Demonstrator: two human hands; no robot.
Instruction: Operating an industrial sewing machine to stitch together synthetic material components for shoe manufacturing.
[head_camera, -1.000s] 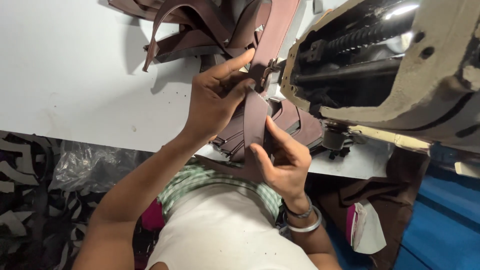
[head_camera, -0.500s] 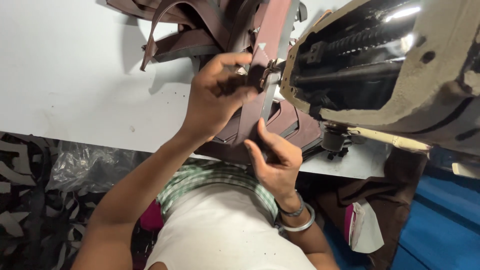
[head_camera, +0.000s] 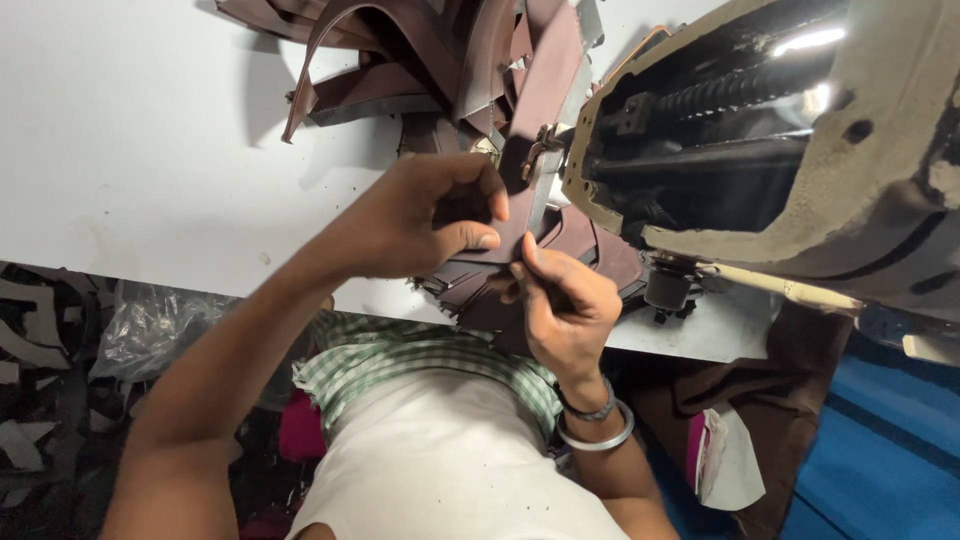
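Since half a second ago the left hand (head_camera: 425, 215) has slid down the strap (head_camera: 545, 95) toward the body, and the right hand (head_camera: 565, 310) has closed in under it, so the two now nearly meet. In the head view, the left hand is curled tight, thumb pressed against the fingers, pinching the brown strap where it passes the machine (head_camera: 780, 150). The right hand pinches the same strap just below, thumb tip on its face and fingers folded behind (both grips narrow). The strap's long axis runs from the hands away from the person, up the picture with a slight lean to the right, its far end pointing at the pile (head_camera: 400, 60) of like brown pieces lying on the white table (head_camera: 130, 140). A small metal fitting (head_camera: 540, 140) sits on the strap beside the machine's edge. Bangles (head_camera: 598, 428) ring the right wrist.
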